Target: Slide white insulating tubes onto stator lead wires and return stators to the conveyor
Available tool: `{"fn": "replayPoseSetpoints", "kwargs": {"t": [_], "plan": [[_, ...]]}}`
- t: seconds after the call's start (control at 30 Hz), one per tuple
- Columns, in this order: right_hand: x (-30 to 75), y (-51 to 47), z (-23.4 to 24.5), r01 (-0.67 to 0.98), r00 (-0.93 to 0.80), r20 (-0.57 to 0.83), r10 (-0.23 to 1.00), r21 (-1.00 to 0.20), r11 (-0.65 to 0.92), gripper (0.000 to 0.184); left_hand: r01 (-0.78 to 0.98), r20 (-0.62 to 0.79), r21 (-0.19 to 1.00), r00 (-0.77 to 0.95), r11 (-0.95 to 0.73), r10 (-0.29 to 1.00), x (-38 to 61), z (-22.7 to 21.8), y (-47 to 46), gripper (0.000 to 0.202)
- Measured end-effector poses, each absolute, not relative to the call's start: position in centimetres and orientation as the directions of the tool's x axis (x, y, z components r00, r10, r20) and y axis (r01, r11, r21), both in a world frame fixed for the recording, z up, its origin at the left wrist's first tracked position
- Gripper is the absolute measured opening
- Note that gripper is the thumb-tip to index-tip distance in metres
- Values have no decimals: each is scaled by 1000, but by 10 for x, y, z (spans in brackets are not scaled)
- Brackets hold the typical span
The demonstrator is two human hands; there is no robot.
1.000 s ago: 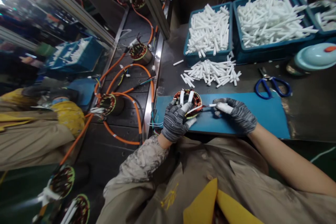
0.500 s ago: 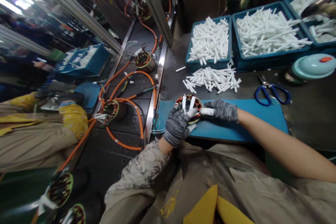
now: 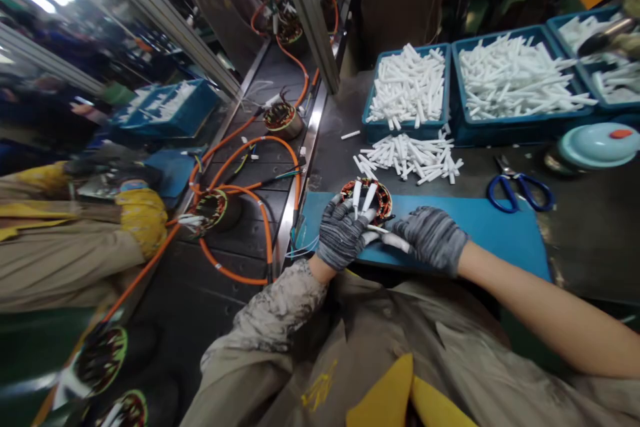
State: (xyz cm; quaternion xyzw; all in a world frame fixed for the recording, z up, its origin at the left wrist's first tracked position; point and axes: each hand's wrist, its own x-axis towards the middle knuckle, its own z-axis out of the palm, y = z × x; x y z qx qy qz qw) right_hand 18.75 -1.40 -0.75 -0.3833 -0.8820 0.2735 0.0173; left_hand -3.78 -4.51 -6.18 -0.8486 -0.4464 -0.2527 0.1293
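Thin white tube [image 3: 377, 229] is located btwn both hands, at near rim of wound coil ring [image 3: 384, 200]; long axis runs approx. L–R, dipping slightly to R. Ring is seated on blue mat [image 3: 470, 227], w/ two white sleeves [image 3: 369, 197] projecting from it. L hand [image 3: 343, 233] is nearer to ring: fingers half-curled over its L/near side, ring held; tube's L end is met by thumb side. R hand [image 3: 433, 237] is placed R of ring, palm down, knuckles up, fingers mostly closed and directed L at tube's R end; firm pinch cannot be confirmed. R forearm is angled in from lower R.
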Motion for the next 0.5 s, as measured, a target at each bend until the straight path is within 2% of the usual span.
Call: {"fn": "replayPoseSetpoints", "kwargs": {"t": [0.07, 0.1, 0.17, 0.27, 0.4, 0.47, 0.5], "plan": [[195, -15, -30, 545, -721, -211, 660, -762, 351, 53, 839, 555, 9, 448, -544, 701, -37, -62, -45, 36], [198, -15, -38, 484, -708, -203, 677, -837, 256, 54, 845, 551, 12, 441, -535, 709, -36, -62, -46, 35], [202, -17, -47, 434, -661, -186, 727, -885, 168, 55, 853, 524, 20, 436, -522, 732, -35, -61, -46, 37], [210, -24, -42, 537, -608, -120, 784, -790, 296, 49, 849, 500, 18, 450, -528, 740, -34, -60, -47, 41], [217, -39, -31, 698, -548, 116, 828, -481, 530, 37, 854, 468, 47, 439, -517, 767, -35, -62, -46, 42], [215, -45, -31, 738, -531, 172, 830, -388, 553, 38, 860, 443, 92, 415, -501, 795, -36, -65, -44, 42], [212, -47, -32, 749, -523, 165, 836, -379, 543, 41, 862, 440, 110, 404, -495, 802, -36, -66, -44, 43]]}}
